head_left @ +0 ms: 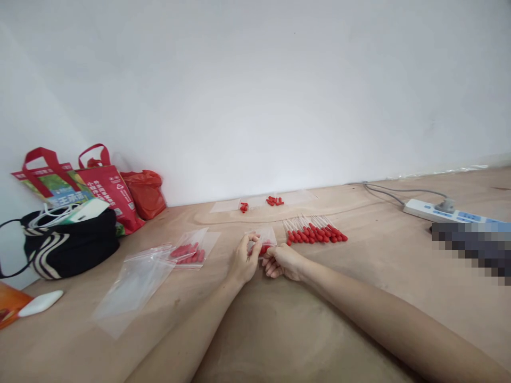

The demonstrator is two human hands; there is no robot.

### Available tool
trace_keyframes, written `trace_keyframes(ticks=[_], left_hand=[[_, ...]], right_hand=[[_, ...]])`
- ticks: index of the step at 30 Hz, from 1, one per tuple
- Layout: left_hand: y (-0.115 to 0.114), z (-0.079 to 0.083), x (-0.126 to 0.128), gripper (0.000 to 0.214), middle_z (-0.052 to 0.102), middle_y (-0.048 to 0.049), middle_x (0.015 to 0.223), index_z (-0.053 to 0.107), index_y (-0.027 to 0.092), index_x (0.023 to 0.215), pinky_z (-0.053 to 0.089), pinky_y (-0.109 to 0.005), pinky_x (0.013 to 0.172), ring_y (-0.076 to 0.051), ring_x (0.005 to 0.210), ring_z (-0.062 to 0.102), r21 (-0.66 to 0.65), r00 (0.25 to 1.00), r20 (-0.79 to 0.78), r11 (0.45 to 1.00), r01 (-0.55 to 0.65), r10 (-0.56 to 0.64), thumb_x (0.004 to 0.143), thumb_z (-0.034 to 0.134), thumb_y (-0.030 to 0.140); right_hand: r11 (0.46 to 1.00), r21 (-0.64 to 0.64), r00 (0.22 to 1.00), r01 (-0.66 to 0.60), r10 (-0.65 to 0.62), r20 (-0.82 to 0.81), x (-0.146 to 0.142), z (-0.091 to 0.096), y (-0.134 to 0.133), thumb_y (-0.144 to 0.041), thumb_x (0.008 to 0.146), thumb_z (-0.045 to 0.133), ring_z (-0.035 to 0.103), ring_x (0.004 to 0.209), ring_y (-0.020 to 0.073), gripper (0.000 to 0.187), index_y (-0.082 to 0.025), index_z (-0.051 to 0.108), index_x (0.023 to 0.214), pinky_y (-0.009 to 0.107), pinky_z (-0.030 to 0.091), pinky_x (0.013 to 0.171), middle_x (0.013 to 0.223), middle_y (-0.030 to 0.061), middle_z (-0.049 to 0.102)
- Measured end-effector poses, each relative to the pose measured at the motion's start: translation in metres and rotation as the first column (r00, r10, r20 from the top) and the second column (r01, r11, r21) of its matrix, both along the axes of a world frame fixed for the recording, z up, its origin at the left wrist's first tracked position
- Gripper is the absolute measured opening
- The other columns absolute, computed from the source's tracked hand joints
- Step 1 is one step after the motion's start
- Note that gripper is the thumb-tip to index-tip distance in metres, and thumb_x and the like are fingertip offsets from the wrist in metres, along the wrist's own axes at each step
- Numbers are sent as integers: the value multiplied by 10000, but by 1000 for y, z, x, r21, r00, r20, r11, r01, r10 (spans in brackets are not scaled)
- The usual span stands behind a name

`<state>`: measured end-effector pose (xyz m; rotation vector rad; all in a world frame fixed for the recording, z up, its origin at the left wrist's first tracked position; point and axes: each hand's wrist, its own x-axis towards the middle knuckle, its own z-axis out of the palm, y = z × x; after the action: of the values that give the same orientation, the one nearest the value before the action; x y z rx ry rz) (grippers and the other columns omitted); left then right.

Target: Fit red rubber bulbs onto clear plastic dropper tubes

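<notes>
My left hand (244, 260) and my right hand (282, 260) meet at the middle of the wooden table (279, 330). Both pinch a small clear plastic bag (266, 236) that holds some red pieces at its lower edge. Just right of the hands lies a row of several droppers with red bulbs (315, 230), their thin clear stems pointing away from me. To the left lies a filled clear bag of red bulbs (190, 251), and nearer me a stack of empty clear bags (133, 284).
Loose red bulbs (274, 201) and flat clear bags lie by the wall. Red shopping bags (107, 186) and a black striped bag (67, 242) stand at the left. A white power strip (443, 211) with a cable sits at the right beside a blurred-out object.
</notes>
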<state>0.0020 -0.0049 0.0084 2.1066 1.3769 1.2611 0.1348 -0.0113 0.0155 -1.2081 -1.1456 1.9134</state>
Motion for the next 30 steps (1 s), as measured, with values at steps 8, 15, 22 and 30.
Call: trace_keyframes(ticks=[8, 15, 22, 30], left_hand=[[-12, 14, -17, 448, 489, -98, 1225, 425, 178, 1192, 311, -384, 983, -227, 1146, 429, -170, 853, -174, 869, 465, -492, 809, 412, 411], [-14, 21, -24, 541, 519, -89, 1167, 464, 205, 1165, 298, -426, 961, -260, 1085, 444, -140, 822, -396, 912, 386, -409, 640, 586, 253], [-6, 17, -36, 572, 506, -62, 1182, 475, 242, 1152, 263, -460, 975, -280, 1131, 402, -153, 813, -440, 923, 352, -383, 587, 547, 182], [-6, 15, -34, 585, 532, -73, 1113, 450, 214, 1176, 363, -415, 895, -265, 1034, 477, -86, 851, -467, 970, 226, -240, 605, 577, 229]], right_hand=[[938, -49, 914, -344, 346, 213, 42, 10, 5, -126, 646, 466, 461, 297, 68, 152, -109, 554, 524, 123, 297, 272, 378, 14, 536], [872, 476, 897, 116, -298, 327, 30, -11, -8, -134, 578, 597, 425, 340, 58, 202, -191, 436, 687, 155, 296, 341, 436, -98, 455], [617, 785, 776, -52, -470, 421, 29, -16, -12, -141, 600, 548, 469, 530, 86, 84, -160, 586, 672, 193, 344, 526, 576, -21, 534], [672, 725, 848, -152, -287, 445, 29, -15, -12, -209, 588, 629, 436, 570, 80, 221, -172, 647, 805, 187, 323, 531, 618, -42, 482]])
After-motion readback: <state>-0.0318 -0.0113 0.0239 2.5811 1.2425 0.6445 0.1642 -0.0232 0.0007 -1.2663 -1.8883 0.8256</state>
